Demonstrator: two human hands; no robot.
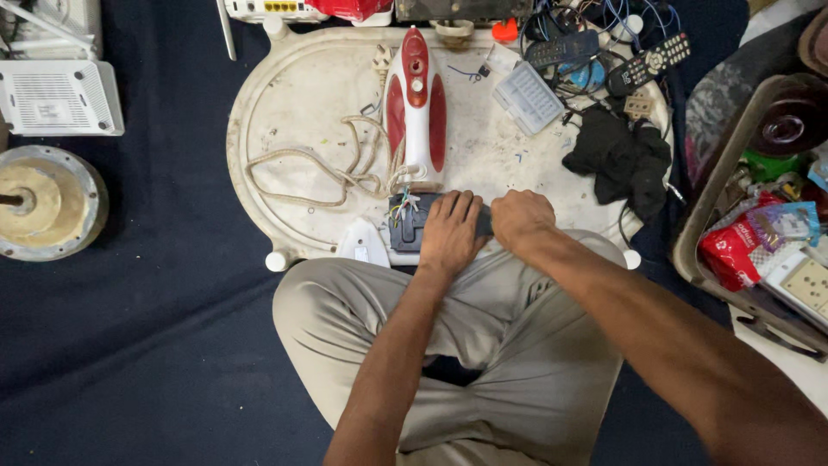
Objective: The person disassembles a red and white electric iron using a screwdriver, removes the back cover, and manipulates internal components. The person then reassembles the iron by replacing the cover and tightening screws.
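In the head view, a person sits cross-legged in beige trousers at a low white oval worktop [293, 95] set on a dark blue floor covering. The left hand [451, 231] lies flat, fingers together, on a dark grey part [409, 221] at the near edge of the worktop, where loose coloured wires show. The right hand [520, 217] is curled into a fist just beside it, touching the same part's right end; what it grips cannot be told. Just beyond the hands stands a red and white clothes iron [416, 108], its beige braided cord [319, 173] looped to the left. A white cover piece [363, 243] lies left of the grey part. Farther back sit a pale ribbed plastic box [528, 97], two remote controls [647, 62] and a black cloth [621, 160].
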